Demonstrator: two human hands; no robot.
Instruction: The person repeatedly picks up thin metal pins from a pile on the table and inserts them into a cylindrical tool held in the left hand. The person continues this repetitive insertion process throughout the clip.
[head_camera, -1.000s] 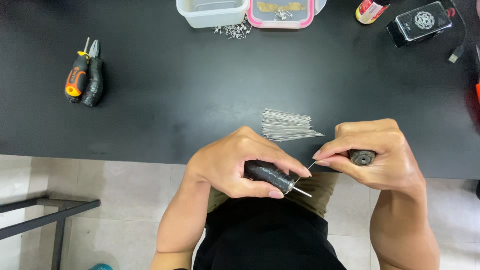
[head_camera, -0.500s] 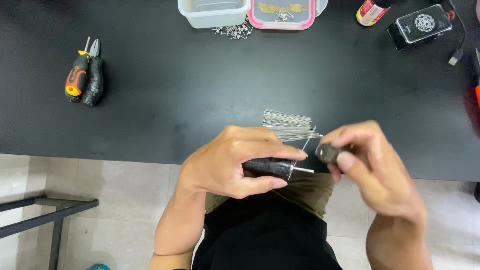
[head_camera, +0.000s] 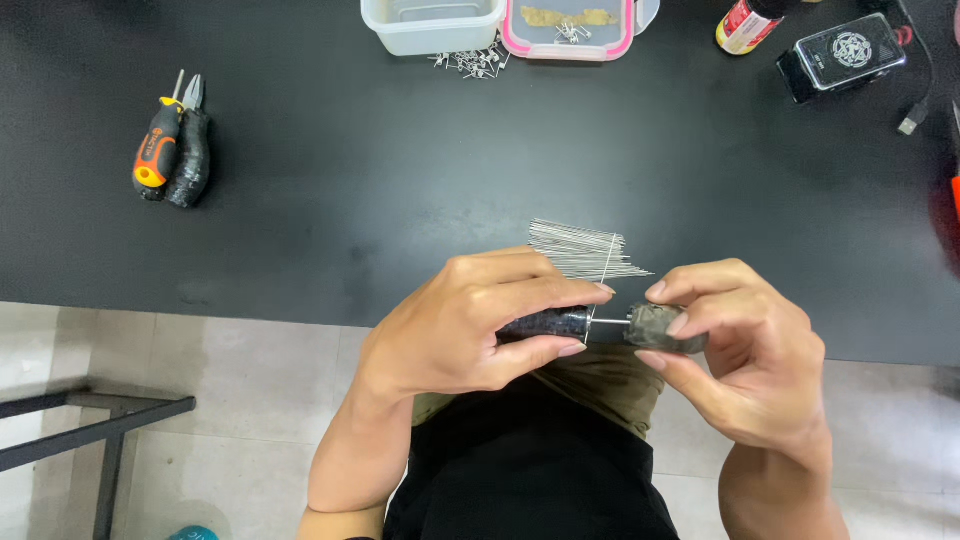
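1. Gripping the dark handle (head_camera: 545, 323) at lower centre, the left hand (head_camera: 470, 325) stays wrapped round it.
2. Right hand (head_camera: 745, 365) has turned, now pinching a grey cap (head_camera: 665, 328) brought against the handle's pin.
3. Wires (head_camera: 585, 252) lie just above; pliers (head_camera: 170, 140) upper left.

Black table (head_camera: 400, 180), matte top: carried an orange-handled screwdriver (head_camera: 155, 150) beside black-handled pliers (head_camera: 190, 150) at left; clear tub (head_camera: 432, 22), pink-rimmed tray (head_camera: 570, 25) and scattered small metal pieces (head_camera: 470, 63) at far edge; bundle of thin wires (head_camera: 580, 250) near front edge
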